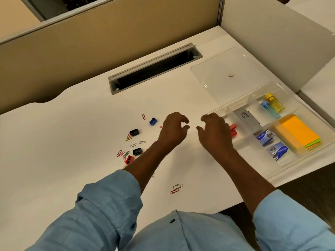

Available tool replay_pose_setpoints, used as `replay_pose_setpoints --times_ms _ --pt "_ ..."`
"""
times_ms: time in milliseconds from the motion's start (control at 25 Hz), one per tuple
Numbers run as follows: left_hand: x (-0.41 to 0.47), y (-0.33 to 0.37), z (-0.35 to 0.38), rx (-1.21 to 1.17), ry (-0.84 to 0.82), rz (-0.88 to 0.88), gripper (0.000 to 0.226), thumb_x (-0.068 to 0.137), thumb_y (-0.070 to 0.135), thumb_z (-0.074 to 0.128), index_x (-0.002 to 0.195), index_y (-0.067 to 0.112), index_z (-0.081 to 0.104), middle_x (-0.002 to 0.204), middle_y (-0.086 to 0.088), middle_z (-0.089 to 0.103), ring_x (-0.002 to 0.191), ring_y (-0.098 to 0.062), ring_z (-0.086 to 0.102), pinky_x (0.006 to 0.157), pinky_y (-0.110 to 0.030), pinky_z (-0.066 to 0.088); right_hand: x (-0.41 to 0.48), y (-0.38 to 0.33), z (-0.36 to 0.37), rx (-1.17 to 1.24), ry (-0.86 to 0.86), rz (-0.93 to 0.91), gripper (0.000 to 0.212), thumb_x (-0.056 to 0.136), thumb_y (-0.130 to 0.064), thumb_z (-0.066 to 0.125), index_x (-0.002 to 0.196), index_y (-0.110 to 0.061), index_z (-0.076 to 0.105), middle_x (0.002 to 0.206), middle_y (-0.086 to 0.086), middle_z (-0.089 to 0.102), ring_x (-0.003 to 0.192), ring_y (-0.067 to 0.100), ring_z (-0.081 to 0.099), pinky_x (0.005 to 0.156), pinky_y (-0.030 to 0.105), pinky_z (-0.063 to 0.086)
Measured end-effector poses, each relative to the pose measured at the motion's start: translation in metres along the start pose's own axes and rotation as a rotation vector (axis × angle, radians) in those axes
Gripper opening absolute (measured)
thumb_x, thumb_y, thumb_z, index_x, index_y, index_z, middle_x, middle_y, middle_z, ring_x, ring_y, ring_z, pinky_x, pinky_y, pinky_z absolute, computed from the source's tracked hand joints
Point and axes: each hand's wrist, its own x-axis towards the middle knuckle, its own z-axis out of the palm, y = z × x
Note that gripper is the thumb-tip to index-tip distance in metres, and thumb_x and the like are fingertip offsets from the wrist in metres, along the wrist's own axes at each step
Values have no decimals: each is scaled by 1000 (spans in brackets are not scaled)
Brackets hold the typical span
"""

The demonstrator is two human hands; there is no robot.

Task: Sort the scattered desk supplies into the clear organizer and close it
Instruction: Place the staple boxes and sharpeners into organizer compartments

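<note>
near the desk's front edge lie loose paper clips; farther in, both hands hover empty, left hand and right hand with fingers curled apart. the clear organizer sits open at the right edge, its lid toward the far right corner.

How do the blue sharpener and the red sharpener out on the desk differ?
The blue sharpener lies alone, farther from the person; the red sharpener lies nearer, among paper clips. The blue one sits beside the left hand; the red one sits by the forearm. Both remain outside the organizer.
</note>
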Motion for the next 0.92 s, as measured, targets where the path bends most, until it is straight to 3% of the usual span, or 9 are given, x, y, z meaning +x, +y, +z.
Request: replay_pose_setpoints --times_ms 120,240,320,440,560,760,920 --pt "-10 -43 -29 43 21 -208 21 82 5 64 102 9 68 109 -8 65 100 -22 60 88 -29 45 -6 -37 26 20 -198 -112 39 91 -30 57 126 -15 54 122 7 58 112 26 54 90 38 44" --pt "-25 -85 -51 240 -80 -408 35 76 -4 62 107 13 67 116 -7 63 107 -24 58 92 -34 48 -18 -69 60 29 -364 -210 40 91 -31 57 127 -16 52 126 8 55 118 26 50 95 37 42" --pt "-34 -107 -59 308 -146 -506 38 74 0 68 109 16 67 119 -7 63 110 -24 57 95 -39 49 -24 -86 83 -24 -420 -270 37 91 -29 57 125 -15 51 124 9 55 116 27 51 93 37 44" --pt "-45 -124 -61 307 -206 -523 36 78 14 73 112 17 66 119 -7 63 110 -24 58 94 -39 49 -31 -105 111 -126 -472 -327 37 91 -29 57 124 -13 51 122 10 55 111 26 53 88 35 45" --pt "-51 -131 -55 327 -183 -525 32 80 12 69 112 19 66 117 -6 63 106 -24 60 89 -35 51 -38 -117 129 -142 -468 -302 38 92 -36 56 122 -14 53 119 9 57 109 25 53 86 35 46" --pt "-53 -133 -51 244 -147 -492 23 81 12 66 105 13 69 105 -9 68 93 -27 65 82 -38 55 -41 -122 136 -219 -474 -296 42 85 -26 67 123 -13 53 120 9 54 107 24 54 87 32 47" --pt "-47 -121 -54 211 -72 -405 33 84 15 66 116 14 64 117 -9 66 105 -24 61 89 -33 49 -36 -116 122 -121 -417 -224 48 85 -28 67 128 -15 49 121 9 54 108 22 53 86 30 48"
